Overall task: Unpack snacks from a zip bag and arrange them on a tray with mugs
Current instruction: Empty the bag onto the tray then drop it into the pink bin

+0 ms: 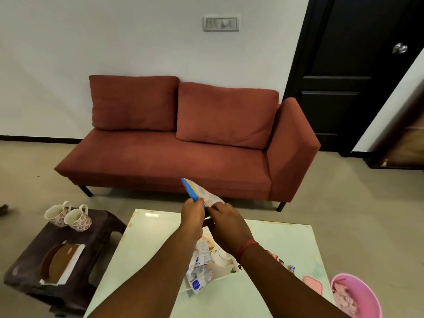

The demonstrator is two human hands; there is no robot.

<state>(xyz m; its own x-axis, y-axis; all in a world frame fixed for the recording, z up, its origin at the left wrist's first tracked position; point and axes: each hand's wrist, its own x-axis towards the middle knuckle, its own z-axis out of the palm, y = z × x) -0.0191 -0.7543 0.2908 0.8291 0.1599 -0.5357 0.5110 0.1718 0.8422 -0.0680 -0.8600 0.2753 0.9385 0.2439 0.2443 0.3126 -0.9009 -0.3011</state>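
Both hands, left hand [192,211] and right hand [226,220], pinch zip bag [202,193] above tabletop [146,244]; snack packets [200,265] on tray [226,263]; 2 mugs [68,215] far left.

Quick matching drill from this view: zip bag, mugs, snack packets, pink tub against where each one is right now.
Things:
1. zip bag
2. mugs
3. snack packets
4. pink tub

Places:
A. on the dark stool
B. table's near right corner
C. on the tray
D. held up in both hands

Pairs: 1-D, 2-A, 3-C, 4-B
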